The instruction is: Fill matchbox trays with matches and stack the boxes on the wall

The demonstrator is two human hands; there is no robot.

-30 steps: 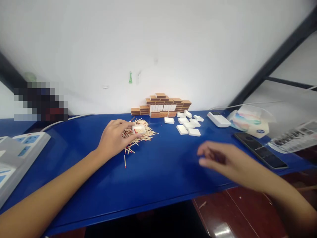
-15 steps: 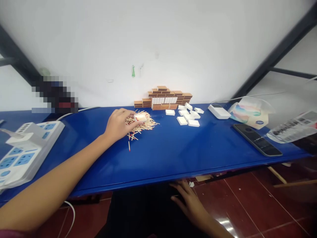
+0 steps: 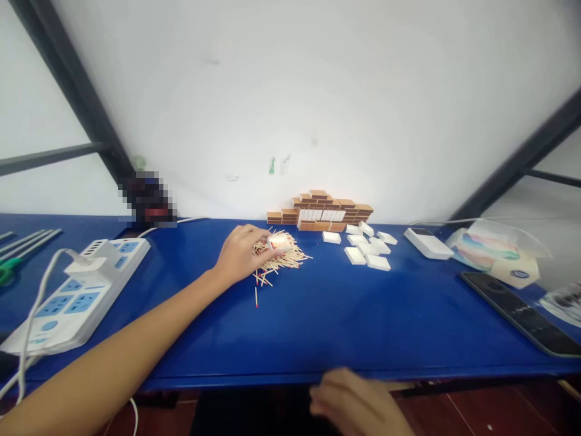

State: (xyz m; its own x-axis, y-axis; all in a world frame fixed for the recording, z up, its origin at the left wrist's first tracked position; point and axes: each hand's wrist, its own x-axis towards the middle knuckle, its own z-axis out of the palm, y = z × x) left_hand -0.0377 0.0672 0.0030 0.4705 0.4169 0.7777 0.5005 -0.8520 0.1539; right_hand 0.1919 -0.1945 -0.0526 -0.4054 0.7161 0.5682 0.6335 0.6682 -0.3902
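My left hand (image 3: pixel 242 253) grips a small white matchbox tray (image 3: pixel 279 243) with matches in it, thumb on the near side and fingers behind. Under and around it spreads a heap of loose matches (image 3: pixel 290 259) with red heads; a single match (image 3: pixel 256 297) lies apart in front. My right hand (image 3: pixel 358 402) is at the table's front edge, low in the view and smeared by motion, so its fingers are unclear. Several white matchbox trays (image 3: pixel 355 255) lie right of the heap. Behind them, matchboxes (image 3: pixel 318 212) with brown sides are stacked against the wall.
On the left of the blue table (image 3: pixel 290 339) is a white power strip (image 3: pixel 91 303) with a plugged-in charger and cables. A white device (image 3: pixel 428 243), a tissue pack (image 3: pixel 494 251) and a phone (image 3: pixel 521 312) lie to the right. Green-handled scissors (image 3: pixel 6 271) are at far left.
My right hand has risen from below the table to its front edge. The left hand still holds the tray at the matches. The whole view has shifted, with things now lower and further right.
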